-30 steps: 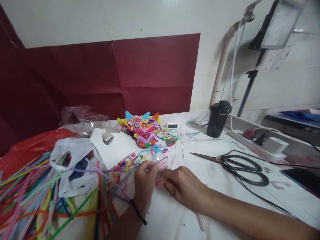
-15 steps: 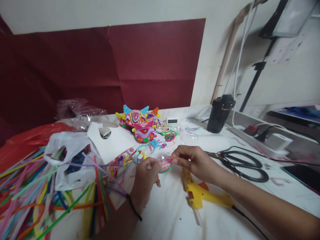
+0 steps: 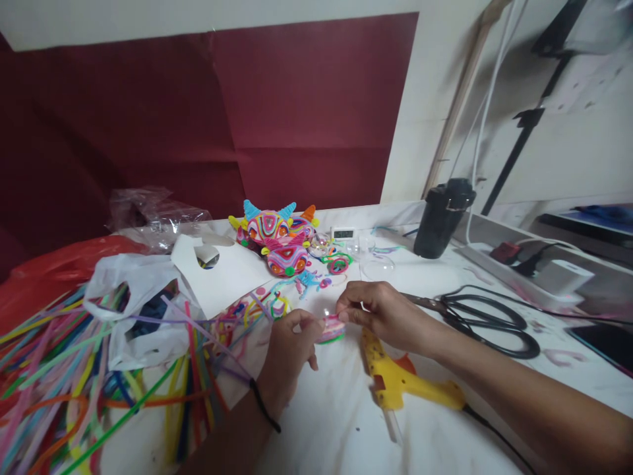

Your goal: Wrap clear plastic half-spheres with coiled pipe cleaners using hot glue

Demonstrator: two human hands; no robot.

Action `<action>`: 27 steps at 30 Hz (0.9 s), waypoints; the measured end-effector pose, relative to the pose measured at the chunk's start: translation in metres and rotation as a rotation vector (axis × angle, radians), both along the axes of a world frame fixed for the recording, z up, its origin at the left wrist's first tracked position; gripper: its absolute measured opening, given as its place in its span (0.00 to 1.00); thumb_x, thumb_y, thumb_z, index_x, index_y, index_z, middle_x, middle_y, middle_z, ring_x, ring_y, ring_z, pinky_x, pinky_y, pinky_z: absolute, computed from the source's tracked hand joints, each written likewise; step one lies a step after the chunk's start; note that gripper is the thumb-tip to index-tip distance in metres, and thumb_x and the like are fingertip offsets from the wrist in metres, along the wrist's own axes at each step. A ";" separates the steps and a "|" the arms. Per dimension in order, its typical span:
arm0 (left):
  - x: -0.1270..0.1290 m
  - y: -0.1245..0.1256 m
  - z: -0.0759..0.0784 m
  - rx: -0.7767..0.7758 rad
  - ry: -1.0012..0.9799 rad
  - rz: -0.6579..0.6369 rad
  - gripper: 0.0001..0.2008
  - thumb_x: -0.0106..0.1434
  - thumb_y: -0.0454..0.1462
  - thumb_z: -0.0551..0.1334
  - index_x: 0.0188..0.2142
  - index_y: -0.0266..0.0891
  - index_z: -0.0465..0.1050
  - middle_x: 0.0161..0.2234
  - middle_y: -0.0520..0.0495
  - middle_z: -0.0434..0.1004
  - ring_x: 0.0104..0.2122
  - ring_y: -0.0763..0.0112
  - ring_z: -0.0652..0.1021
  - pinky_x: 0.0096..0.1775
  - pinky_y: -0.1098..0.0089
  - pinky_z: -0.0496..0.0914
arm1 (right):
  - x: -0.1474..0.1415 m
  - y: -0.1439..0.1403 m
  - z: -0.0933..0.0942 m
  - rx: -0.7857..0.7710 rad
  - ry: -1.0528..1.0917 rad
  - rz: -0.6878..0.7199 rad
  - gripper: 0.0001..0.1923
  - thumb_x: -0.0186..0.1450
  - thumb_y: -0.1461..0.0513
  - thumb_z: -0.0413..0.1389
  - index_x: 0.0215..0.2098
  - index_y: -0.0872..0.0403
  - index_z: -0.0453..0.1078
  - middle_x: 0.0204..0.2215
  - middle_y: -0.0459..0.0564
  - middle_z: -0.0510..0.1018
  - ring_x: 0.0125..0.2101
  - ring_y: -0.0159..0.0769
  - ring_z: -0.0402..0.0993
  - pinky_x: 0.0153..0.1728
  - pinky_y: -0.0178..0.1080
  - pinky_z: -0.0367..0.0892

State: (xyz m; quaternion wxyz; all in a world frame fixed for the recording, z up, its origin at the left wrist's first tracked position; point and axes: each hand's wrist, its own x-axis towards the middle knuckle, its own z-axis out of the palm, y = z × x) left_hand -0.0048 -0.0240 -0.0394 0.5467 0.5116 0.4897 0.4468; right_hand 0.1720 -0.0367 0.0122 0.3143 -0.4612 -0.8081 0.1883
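Right hand [image 3: 388, 314] shifts, uncovering the glue gun [image 3: 395, 382]; with the left hand [image 3: 291, 342], it pinches a striped ball [image 3: 332, 333] beside the gun; uneven pressure could slip the ball loose.

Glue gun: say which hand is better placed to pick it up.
Right hand, probably: it is nearer the yellow glue gun, whose handle points rightward. The left hand is farther off, across the striped piece. Both hands are at that piece, so the right may have to let go first.
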 end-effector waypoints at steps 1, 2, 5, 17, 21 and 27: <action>0.000 0.000 0.000 0.006 0.008 0.005 0.10 0.46 0.40 0.65 0.19 0.39 0.65 0.12 0.61 0.56 0.10 0.81 0.57 0.12 0.76 0.60 | 0.000 0.001 0.000 0.005 -0.005 0.002 0.07 0.62 0.69 0.55 0.30 0.57 0.74 0.28 0.47 0.77 0.28 0.31 0.70 0.30 0.33 0.62; 0.000 0.000 -0.001 0.011 0.020 0.008 0.10 0.46 0.40 0.65 0.19 0.39 0.66 0.12 0.61 0.56 0.10 0.81 0.58 0.12 0.76 0.60 | -0.001 0.001 -0.001 0.008 -0.008 0.003 0.07 0.62 0.70 0.54 0.31 0.57 0.74 0.28 0.47 0.77 0.28 0.31 0.71 0.30 0.33 0.63; -0.001 0.000 -0.002 0.021 0.032 0.010 0.09 0.46 0.40 0.64 0.19 0.39 0.66 0.12 0.61 0.56 0.10 0.81 0.59 0.12 0.76 0.60 | -0.001 0.001 -0.001 0.014 -0.016 0.004 0.07 0.62 0.70 0.54 0.30 0.56 0.74 0.28 0.47 0.77 0.28 0.32 0.71 0.31 0.33 0.63; 0.000 -0.002 0.002 0.052 0.155 0.031 0.09 0.46 0.41 0.63 0.20 0.39 0.66 0.09 0.60 0.58 0.08 0.79 0.63 0.13 0.78 0.56 | -0.005 0.003 -0.002 0.036 -0.069 -0.007 0.09 0.60 0.72 0.54 0.30 0.56 0.74 0.28 0.47 0.78 0.29 0.33 0.72 0.31 0.33 0.63; 0.001 -0.003 0.005 0.046 0.163 0.036 0.10 0.46 0.42 0.63 0.21 0.38 0.67 0.09 0.60 0.58 0.08 0.78 0.64 0.13 0.78 0.56 | -0.006 0.002 -0.001 0.034 -0.096 -0.022 0.10 0.59 0.73 0.54 0.29 0.56 0.74 0.27 0.47 0.78 0.27 0.32 0.72 0.30 0.32 0.62; 0.000 -0.002 0.003 0.083 0.190 0.028 0.10 0.48 0.42 0.64 0.22 0.38 0.67 0.10 0.60 0.59 0.08 0.79 0.64 0.13 0.79 0.55 | -0.007 -0.001 0.004 0.021 -0.159 -0.046 0.11 0.56 0.74 0.54 0.27 0.56 0.74 0.25 0.46 0.77 0.23 0.29 0.69 0.26 0.31 0.60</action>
